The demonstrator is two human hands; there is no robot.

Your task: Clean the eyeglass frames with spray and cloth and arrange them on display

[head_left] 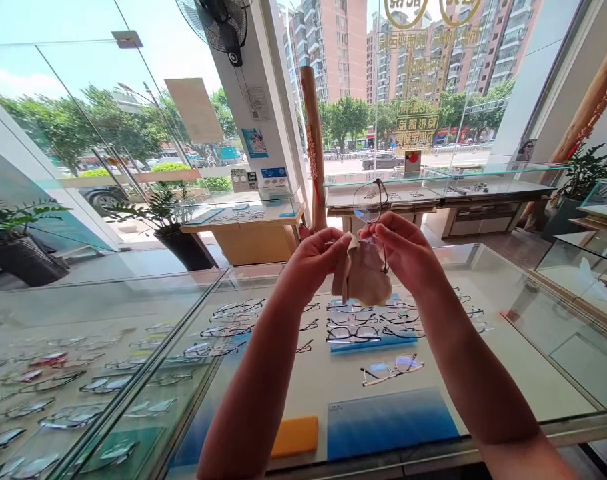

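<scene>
I hold a pair of thin-framed glasses (pixel 371 202) upright in front of me, above a glass display counter (pixel 483 313). My right hand (pixel 403 250) pinches the lower lens and frame. My left hand (pixel 313 257) is closed on a beige cleaning cloth (pixel 363 280), which hangs down between both hands and covers the lower lens. The upper lens sticks up free above my fingers.
Under the counter glass lie rows of glasses (pixel 353 327), one loose pair (pixel 391 368), a blue mat (pixel 388 420) and an orange pad (pixel 296 437). Another case of glasses (pixel 58 393) stands at left. Potted plants (pixel 176 220), more counters (pixel 433 193) and shop windows lie beyond.
</scene>
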